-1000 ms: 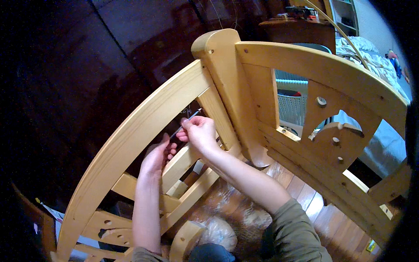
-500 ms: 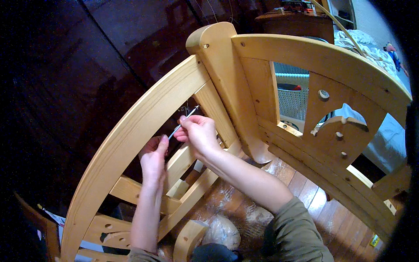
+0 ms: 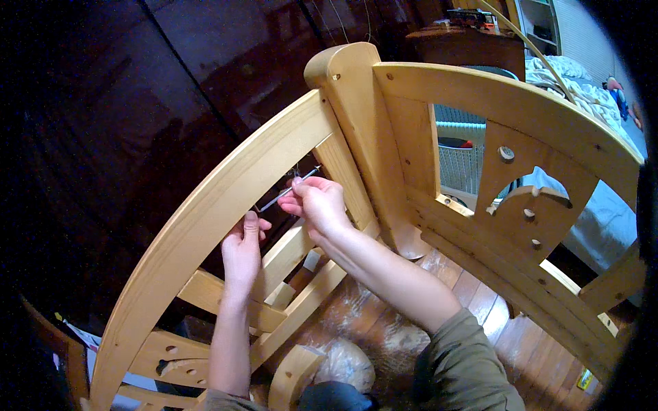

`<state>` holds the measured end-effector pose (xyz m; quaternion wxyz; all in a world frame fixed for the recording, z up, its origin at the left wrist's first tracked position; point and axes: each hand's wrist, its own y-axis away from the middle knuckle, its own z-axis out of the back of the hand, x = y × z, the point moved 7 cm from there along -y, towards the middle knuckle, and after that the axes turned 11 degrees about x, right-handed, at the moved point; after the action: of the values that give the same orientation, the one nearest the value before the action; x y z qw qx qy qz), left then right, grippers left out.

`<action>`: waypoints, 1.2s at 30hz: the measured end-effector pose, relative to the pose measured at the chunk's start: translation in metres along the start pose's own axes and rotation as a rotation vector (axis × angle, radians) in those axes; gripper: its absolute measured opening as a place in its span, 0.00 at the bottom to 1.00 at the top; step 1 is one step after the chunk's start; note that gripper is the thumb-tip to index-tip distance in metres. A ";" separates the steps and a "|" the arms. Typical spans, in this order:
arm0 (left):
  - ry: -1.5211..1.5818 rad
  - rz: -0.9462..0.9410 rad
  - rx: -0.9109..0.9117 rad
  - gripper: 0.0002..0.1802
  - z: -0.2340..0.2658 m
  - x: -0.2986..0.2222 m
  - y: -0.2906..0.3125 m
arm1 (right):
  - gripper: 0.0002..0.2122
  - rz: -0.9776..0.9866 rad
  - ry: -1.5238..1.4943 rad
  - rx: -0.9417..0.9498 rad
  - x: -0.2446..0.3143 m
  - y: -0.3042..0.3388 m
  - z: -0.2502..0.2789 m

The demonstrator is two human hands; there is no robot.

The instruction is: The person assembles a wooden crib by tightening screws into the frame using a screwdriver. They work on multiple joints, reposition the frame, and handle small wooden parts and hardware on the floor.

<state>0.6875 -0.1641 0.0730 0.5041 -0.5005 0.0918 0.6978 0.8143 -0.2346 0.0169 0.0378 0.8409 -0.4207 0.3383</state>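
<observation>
The right hand pinches a thin, straight, silver-grey rod between thumb and fingers. The rod slants; its lower end is just beside the thumb of the left hand, half curled; whether this one grips something, one cannot tell. Beyond is a curved rail of pale yellow wood.

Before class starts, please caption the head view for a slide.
Right hand holding a thin rod by a wooden frame, left hand near the rod's lower end.
</observation>
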 end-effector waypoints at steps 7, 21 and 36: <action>1.430 0.469 0.586 0.25 -0.040 0.021 0.008 | 0.08 0.067 0.090 0.025 0.003 0.001 0.000; 1.266 0.388 0.556 0.10 -0.051 0.016 0.002 | 0.08 0.046 0.080 0.016 0.005 0.003 0.003; -0.851 -0.324 0.027 0.10 -0.025 -0.022 0.006 | 0.06 0.024 0.021 0.018 0.004 -0.001 0.006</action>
<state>0.6978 -0.1962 0.0765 0.6060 -0.1707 -0.1938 0.7523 0.8197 -0.2389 0.0152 0.0306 0.8326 -0.4272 0.3513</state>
